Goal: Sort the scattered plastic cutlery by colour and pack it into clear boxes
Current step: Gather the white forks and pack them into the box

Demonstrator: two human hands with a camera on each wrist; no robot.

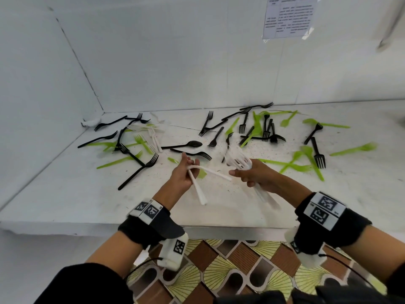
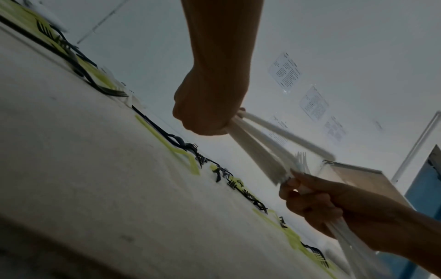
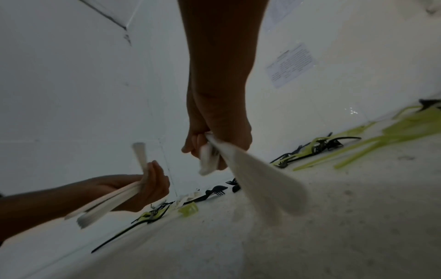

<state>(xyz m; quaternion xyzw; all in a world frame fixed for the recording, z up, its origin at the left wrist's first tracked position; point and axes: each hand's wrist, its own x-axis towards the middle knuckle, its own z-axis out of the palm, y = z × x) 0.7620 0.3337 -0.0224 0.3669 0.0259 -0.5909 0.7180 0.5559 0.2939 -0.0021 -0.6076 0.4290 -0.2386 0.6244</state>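
Centre frame: my left hand [image 1: 183, 174] pinches two white forks [image 1: 198, 189]; my right hand [image 1: 255, 175] grips a white bundle [image 1: 238, 162]. Light, slick, springy, I judge; hold mid-handle.

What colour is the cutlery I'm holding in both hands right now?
White. Both the left hand and right hand hold white cutlery, clearest in the head view.

- The desk [image 1: 65, 200] lies bare along its near edge, letting a hand pass.
- Farther back, black forks [image 1: 138, 170] and green cutlery [image 1: 311, 163] lie scattered across it.
- Walls [image 1: 175, 62] close the back and left.
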